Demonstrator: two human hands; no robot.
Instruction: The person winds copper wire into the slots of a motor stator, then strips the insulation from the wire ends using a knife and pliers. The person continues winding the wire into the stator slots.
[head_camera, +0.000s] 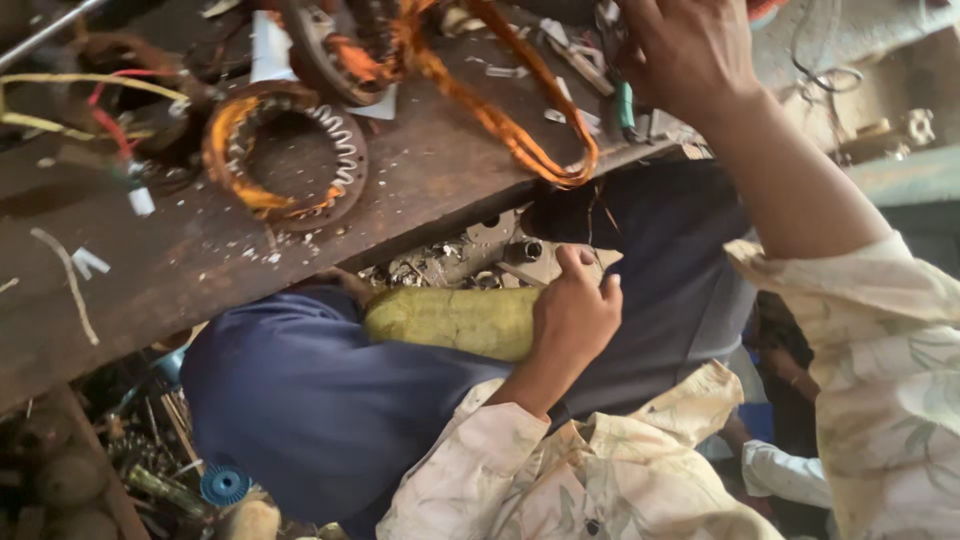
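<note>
Cluttered repair workshop, daylight, view tilted.

Dark brown wooden worktop (420, 190) runs diagonally across the upper left; surface worn and scratched, dusted with pale chips and scraps of white paper. Loose wires in red and yellow (100, 100) lie at its far left corner, and a thin metal rod (50, 28) crosses the top left edge. Floor below the worktop edge is littered with grey metal parts and debris (470, 262). Lower left: a heap of dark scrap, rusty pieces and a small blue toothed disc (224, 485). Upper right: pale concrete surface (880, 50), sunlit, with a small brass fitting (885, 130). Light is soft and warm; the worktop sits in shade.
</note>
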